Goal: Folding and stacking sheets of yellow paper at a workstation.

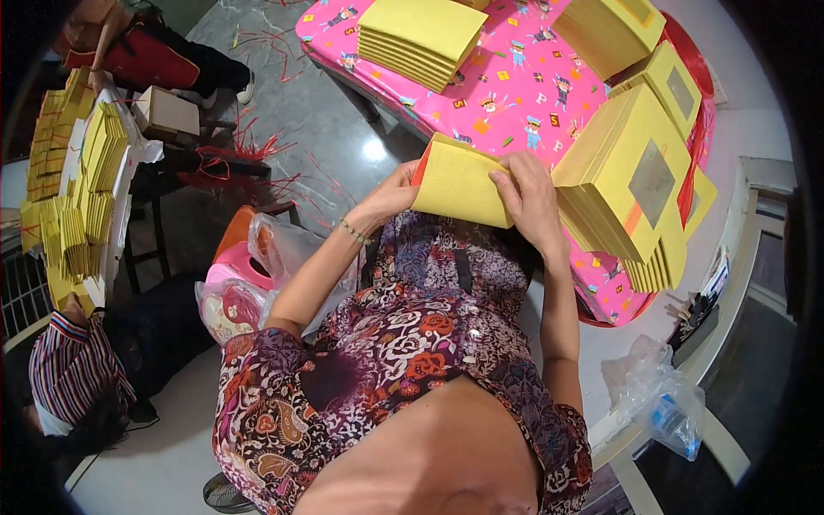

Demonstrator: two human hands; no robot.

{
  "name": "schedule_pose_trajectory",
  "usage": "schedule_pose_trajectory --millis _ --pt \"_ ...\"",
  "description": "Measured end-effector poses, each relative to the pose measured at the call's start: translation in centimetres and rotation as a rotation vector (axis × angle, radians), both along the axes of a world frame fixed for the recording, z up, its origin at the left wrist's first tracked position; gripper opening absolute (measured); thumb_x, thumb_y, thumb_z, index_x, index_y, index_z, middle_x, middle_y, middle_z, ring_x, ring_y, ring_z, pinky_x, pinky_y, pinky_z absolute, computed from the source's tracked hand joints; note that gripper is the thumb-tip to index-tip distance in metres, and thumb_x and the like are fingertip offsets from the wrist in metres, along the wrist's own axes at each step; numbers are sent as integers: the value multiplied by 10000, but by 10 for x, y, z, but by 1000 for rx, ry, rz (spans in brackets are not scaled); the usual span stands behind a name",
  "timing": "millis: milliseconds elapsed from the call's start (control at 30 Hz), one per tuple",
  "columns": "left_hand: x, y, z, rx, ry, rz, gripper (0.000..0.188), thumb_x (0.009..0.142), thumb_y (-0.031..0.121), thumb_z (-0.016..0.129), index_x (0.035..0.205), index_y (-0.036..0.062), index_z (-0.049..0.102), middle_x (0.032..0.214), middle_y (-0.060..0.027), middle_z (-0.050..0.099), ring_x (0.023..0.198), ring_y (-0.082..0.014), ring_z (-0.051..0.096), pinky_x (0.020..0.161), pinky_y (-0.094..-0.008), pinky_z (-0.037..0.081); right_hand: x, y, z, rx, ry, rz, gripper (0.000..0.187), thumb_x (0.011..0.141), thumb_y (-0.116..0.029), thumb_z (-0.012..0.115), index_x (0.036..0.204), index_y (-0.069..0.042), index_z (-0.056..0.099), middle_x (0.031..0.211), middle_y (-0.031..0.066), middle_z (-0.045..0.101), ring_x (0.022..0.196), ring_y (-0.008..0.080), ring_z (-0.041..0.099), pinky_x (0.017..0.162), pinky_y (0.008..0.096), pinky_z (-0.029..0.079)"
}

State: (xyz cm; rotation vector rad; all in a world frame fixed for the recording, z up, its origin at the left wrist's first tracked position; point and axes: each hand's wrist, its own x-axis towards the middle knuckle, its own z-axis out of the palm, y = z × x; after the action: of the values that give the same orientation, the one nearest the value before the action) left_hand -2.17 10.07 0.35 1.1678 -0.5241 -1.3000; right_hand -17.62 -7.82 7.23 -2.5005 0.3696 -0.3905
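Observation:
A yellow textured paper packet (462,182) with red showing at its left end is held over my lap. My left hand (395,194) grips that left end, its fingers mostly hidden behind or inside the paper. At the opposite end my right hand (530,199) has bent fingers on the upper right edge, closed on the packet. Just right of this hand a thick stack of yellow paper pieces (592,206) stands on the pink patterned table cover (493,107). Another yellow stack (412,45) lies farther off on the same table.
More yellow stacks (678,90) line the table's right side. On the left, another table with yellow bundles (103,163) has people beside it. Red strings (249,146) litter the area there. A pink stool (236,264) with plastic bags is near my left arm; a clear bag (678,421) lies lower right.

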Motion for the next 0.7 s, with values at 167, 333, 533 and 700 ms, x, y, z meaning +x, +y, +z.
schedule_pose_trajectory --millis 167,333,533,700 --pt "13 8 0 -44 136 -53 378 956 284 537 1223 21 586 1172 -50 625 1033 -101 582 900 -279 461 -2 2 13 36 40 21 207 890 -197 599 911 -1 536 838 158 528 841 346 547 786 437 419" --pt "44 -4 34 -18 -24 -216 586 897 487 492 1215 1 570 1147 -60 616 1072 -131 565 986 -301 394 -1 3 34 -81 77 109 205 876 -196 608 912 -8 535 849 152 527 848 342 552 777 430 425" --pt "44 -37 81 -104 -807 -633 638 777 344 752 1290 48 512 990 -91 658 908 -132 611 805 -296 479 10 8 49 -262 93 255 203 846 -177 631 945 -26 536 862 128 530 840 313 551 802 427 426" --pt "33 -44 67 -126 -912 -537 606 803 293 733 1294 25 499 986 -156 660 898 -292 628 825 -361 490 14 2 52 -330 7 238 263 809 -156 673 1009 -30 558 996 138 538 964 317 531 861 435 425"
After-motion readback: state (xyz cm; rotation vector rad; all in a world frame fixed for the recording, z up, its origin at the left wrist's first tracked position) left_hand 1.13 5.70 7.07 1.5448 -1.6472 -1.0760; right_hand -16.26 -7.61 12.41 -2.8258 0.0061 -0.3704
